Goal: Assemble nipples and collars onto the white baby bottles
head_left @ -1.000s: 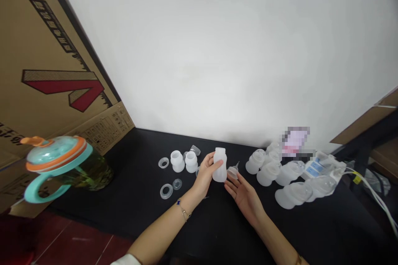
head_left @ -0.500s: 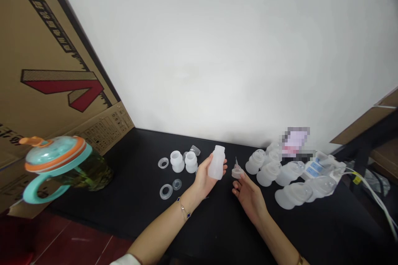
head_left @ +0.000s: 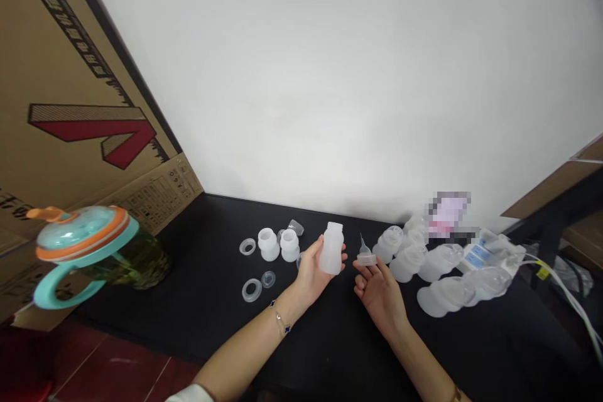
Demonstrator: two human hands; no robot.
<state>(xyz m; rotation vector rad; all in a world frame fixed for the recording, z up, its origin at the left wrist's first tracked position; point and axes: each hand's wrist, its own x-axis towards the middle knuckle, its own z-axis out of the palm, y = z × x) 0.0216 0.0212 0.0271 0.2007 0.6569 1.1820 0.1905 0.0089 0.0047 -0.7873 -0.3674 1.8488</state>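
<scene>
An open-necked, frosted white bottle [head_left: 332, 250] stands nearly upright in my left hand [head_left: 311, 270], whose fingers wrap round it. My right hand [head_left: 380, 289] holds a clear nipple in a ring [head_left: 366, 256] on its fingertips, with the thin tip pointing up. The two hands are apart. Left of them, two open white bottles [head_left: 268, 244] stand side by side on the black table [head_left: 198, 320]. Loose rings [head_left: 251, 290] and a small clear disc [head_left: 268, 279] lie near them. A clear cap [head_left: 296, 227] lies behind the bottles.
Several bottles with clear tops [head_left: 407, 262] stand or lie at the right, beside a white-and-blue packet [head_left: 477, 254] and white cables [head_left: 565, 295]. A teal and orange lidded jug [head_left: 87, 245] is at the left, before a large cardboard box [head_left: 56, 75]. A white wall rises behind.
My right hand has moved slightly right, and the nipple piece in it is now turned more upright. My left hand and its bottle have shifted slightly to the right.
</scene>
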